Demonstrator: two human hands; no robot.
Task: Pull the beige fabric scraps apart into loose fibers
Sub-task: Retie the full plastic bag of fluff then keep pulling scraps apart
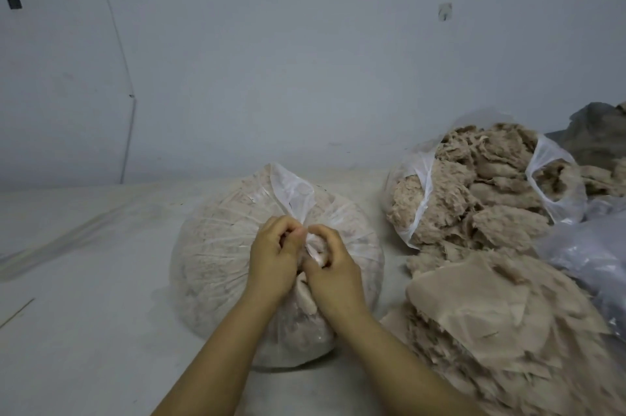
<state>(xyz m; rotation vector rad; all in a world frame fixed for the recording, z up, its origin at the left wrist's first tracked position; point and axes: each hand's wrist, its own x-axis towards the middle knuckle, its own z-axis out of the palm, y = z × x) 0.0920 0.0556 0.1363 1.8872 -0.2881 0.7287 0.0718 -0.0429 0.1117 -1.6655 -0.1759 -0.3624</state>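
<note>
a person's left hand point(275, 254) and right hand point(330, 271) meet at the centre of the frame, each grip clamped on the gathered neck of a stuffed clear plastic bag point(216, 266), fingers curled round the twisted plastic and knuckles nearly touching. the bag, rounded and full of pale pinkish-beige loose fibers, sits on a whitish floor point(84, 331), its free plastic tail point(291, 188) sticking up just behind the hands. both bare forearms reach in from the bottom edge of the frame.

to the right of the tied bag, an open white carrier bag point(420, 198) brims with torn beige fluff point(474, 178), its handle loops slack over the contents. below it, at the lower right, a heap of flat beige fabric scraps point(491, 314) lies stacked on the floor, frayed at the edges, close beside the right forearm. a crumpled bluish-clear plastic sheet point(589, 253) lies at the right edge, and a grey bundle point(596, 131) sits behind it at the far right, against the wall.

a pale grey-blue wall point(305, 60) fills the upper half of the frame. a thin cable point(125, 77) runs down it at the left, and a small dark square point(13, 2) is fixed at the upper left.
</note>
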